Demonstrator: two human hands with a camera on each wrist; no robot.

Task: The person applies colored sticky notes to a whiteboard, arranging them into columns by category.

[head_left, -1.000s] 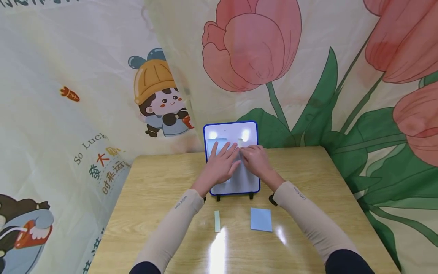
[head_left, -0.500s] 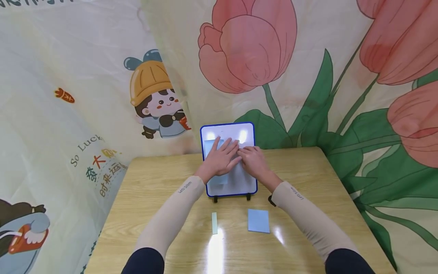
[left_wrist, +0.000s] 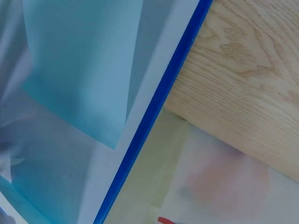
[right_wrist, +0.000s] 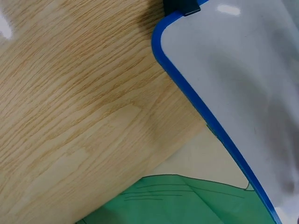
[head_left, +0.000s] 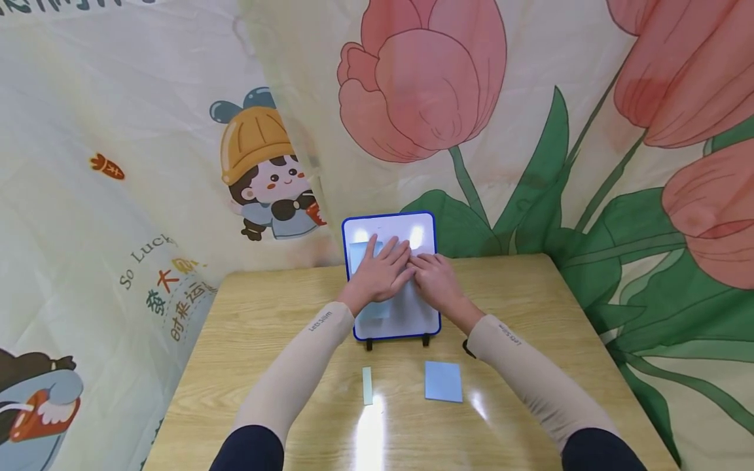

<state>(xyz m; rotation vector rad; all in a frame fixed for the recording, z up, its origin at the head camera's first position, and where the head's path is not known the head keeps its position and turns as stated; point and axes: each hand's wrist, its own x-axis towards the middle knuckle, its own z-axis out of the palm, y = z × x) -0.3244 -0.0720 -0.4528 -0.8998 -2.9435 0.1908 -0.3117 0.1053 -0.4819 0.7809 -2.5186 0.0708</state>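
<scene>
A small whiteboard (head_left: 412, 320) with a blue rim stands upright on short black feet. My left hand (head_left: 379, 275) lies over its upper middle with fingers straight and spread. Partly under that hand are two light-blue sticky notes, an upper one (head_left: 357, 252) and a lower one (head_left: 376, 310). In the left wrist view the upper note's (left_wrist: 84, 60) edge lifts off the board. My right hand (head_left: 437, 280) is at the board's right half, fingers bent, tips against my left fingertips. What lies under its fingertips is hidden. The right wrist view shows only the board's corner (right_wrist: 210, 70).
On the wooden table (head_left: 271, 327), in front of the board, lie a narrow pale-green strip (head_left: 368, 386) and a square blue sticky note (head_left: 444, 381). Behind the board hangs a printed cloth (head_left: 530, 196) with tulips. A black foot (right_wrist: 181, 6) props the board.
My left fingers have shifted slightly right, toward the right fingertips. A pale strip seen above the right fingertips a second ago is now covered. The head view has drifted a little.
</scene>
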